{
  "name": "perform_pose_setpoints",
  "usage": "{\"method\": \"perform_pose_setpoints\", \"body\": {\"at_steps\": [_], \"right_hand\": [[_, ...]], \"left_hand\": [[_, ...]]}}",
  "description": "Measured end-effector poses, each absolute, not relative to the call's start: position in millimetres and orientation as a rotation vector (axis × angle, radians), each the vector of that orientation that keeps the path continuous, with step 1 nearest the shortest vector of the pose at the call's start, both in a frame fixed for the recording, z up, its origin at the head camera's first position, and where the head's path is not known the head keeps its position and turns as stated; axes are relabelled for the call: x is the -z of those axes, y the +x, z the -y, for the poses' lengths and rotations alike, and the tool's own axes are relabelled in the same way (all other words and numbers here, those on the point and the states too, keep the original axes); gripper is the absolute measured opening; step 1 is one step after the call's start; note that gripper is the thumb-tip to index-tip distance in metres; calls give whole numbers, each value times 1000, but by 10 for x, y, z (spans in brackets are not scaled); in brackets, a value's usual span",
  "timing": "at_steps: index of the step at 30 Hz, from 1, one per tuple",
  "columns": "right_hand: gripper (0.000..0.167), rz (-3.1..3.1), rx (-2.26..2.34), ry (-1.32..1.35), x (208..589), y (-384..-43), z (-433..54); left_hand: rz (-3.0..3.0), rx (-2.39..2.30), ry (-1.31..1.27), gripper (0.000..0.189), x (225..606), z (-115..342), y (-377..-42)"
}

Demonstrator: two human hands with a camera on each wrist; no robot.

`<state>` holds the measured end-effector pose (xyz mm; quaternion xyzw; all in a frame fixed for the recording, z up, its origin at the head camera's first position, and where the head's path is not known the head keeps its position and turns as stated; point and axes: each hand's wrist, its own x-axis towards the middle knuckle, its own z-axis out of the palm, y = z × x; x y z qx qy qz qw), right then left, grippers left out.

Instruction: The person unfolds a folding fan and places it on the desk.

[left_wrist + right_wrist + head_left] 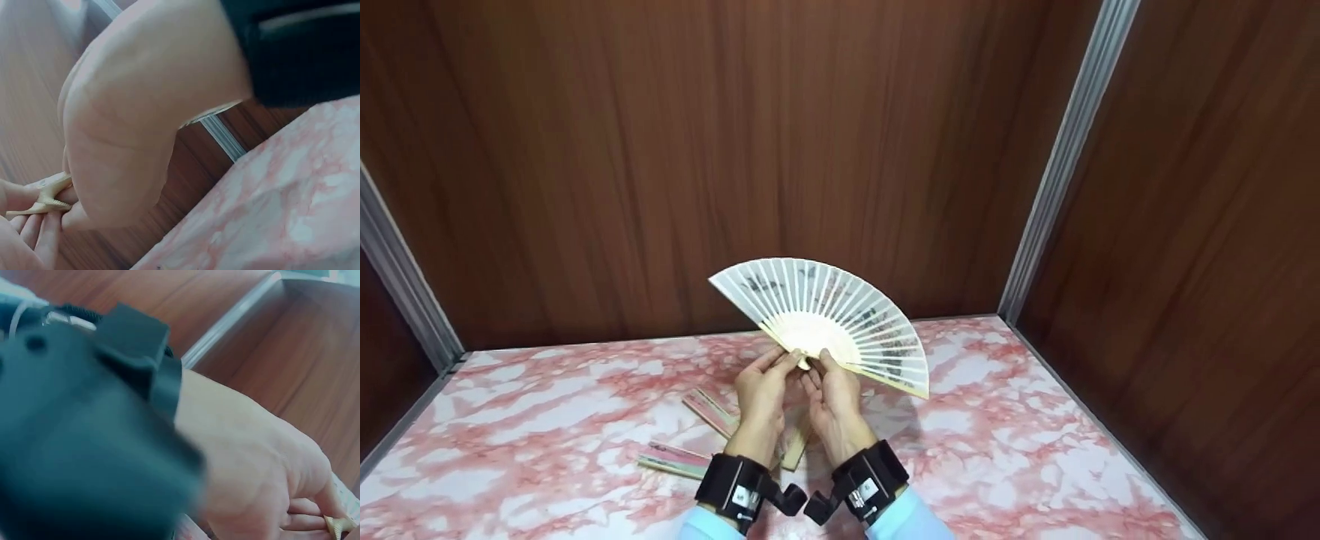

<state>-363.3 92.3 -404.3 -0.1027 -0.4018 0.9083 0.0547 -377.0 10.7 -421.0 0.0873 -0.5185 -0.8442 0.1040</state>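
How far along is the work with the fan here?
Looks done: the fan is spread open. In hand: the left grip and right grip pinch its narrow base. Possibly left: what look like folded fans lying on the table.

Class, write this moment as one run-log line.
left hand: grips fan | right hand: grips fan | fan: spread open, above table | slim folded items: on table

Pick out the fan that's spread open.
It's the white fan held up by the left hand and right hand, spread wide; the folded fans lie narrow and closed on the table below.
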Motion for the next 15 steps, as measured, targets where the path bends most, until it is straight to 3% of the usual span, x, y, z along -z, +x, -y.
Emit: {"method": "perform_pose_setpoints", "body": {"at_steps": [6,12,15], "right_hand": [[53,984,-2708,-443,4106,-3677,-970],[45,814,-2601,-549,4176,-3795,-1349],[55,793,-2638,-549,4213,-3811,-1564]], "left_hand": [[1778,2430,130,37,4268,-207,-3940],[1986,2365,12,31,4236,-639,-4120],[2067,2333,3,30,4280,-851,-4164]]}}
